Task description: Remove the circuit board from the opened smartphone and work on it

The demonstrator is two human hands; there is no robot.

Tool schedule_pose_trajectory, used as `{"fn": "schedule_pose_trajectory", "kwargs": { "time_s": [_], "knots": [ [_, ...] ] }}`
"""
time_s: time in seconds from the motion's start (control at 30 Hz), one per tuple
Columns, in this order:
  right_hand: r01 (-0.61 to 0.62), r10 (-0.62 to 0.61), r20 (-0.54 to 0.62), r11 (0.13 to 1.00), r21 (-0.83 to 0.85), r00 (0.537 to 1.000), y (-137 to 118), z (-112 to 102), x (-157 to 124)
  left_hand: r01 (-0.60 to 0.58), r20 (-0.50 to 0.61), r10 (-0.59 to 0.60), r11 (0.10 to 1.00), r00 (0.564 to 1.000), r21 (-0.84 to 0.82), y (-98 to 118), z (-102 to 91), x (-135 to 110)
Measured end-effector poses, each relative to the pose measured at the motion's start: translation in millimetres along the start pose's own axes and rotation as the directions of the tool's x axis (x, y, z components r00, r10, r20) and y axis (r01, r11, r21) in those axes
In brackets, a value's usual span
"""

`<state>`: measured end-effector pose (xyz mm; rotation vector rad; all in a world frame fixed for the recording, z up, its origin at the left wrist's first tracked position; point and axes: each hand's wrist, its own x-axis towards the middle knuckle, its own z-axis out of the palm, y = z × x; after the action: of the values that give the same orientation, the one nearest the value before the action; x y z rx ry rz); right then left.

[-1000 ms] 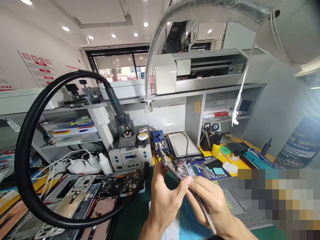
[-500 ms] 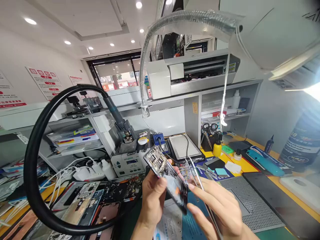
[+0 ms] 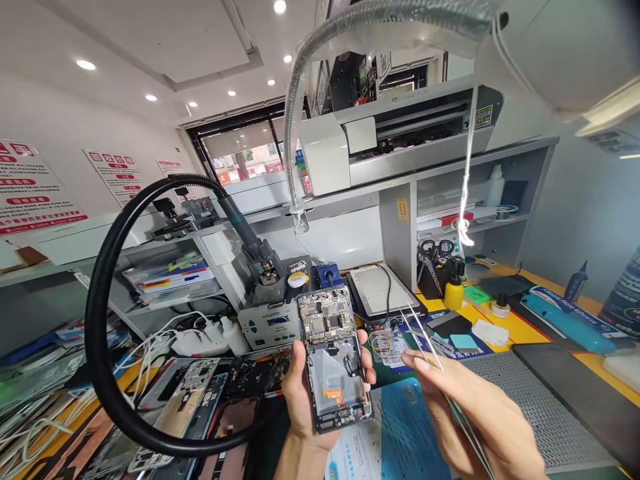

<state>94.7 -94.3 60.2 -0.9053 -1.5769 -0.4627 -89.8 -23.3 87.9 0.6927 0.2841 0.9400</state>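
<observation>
An opened smartphone, its circuit board and inner frame showing, rests in my left hand. The fingers wrap around its two long edges, and its inside is turned toward me. To the right of the phone, my right hand is closed around metal tweezers. Their two tips stand a little apart, point up and away, and touch nothing. Below both hands lies a blue and white printed sheet. Behind the tweezers is a small clear pack with a coiled yellow wire.
A thick black hose loops up at the left from a hot air station. Phone frames and white cables crowd the left bench. At right lie a grey perforated mat, a yellow bottle and a teal pouch. A lamp arm arches overhead.
My left hand has turned the phone from a tilt to nearly upright, facing me. My right hand, with the tweezers, has moved right, away from the phone. The camera view has shifted slightly.
</observation>
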Motion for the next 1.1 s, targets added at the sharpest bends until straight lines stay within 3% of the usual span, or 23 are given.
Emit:
{"fn": "schedule_pose_trajectory", "kwargs": {
  "time_s": [0.33, 0.5, 0.7, 0.83, 1.1],
  "knots": [
    [-0.006, 0.006, 0.001, 0.999, 0.038, 1.000, -4.2, 3.3, 2.3, 0.101, 0.050, -0.100, 0.995, 0.994, -0.020, -4.8, -9.3, 2.7],
    [-0.073, 0.073, 0.000, 0.996, 0.044, 0.997, -10.1, 3.3, 10.6, 0.123, 0.078, -0.117, 0.989, 0.990, -0.081, -9.2, -6.6, 3.4],
    [0.020, -0.017, -0.030, 0.994, 0.104, 0.999, -9.6, 2.9, 12.8, 0.113, 0.066, -0.106, 0.988, 0.992, -0.108, -13.7, -8.0, 4.5],
    [0.046, -0.045, -0.011, 0.991, 0.124, 0.999, -10.5, 1.7, 15.4, 0.129, 0.116, -0.118, 0.987, 0.986, -0.099, -17.8, -11.6, 5.5],
    [0.022, -0.026, 0.018, 0.981, 0.193, 0.999, -12.5, 1.2, 9.5, 0.120, 0.162, -0.100, 0.986, 0.982, -0.115, -24.1, -15.0, 4.9]
  ]
}}
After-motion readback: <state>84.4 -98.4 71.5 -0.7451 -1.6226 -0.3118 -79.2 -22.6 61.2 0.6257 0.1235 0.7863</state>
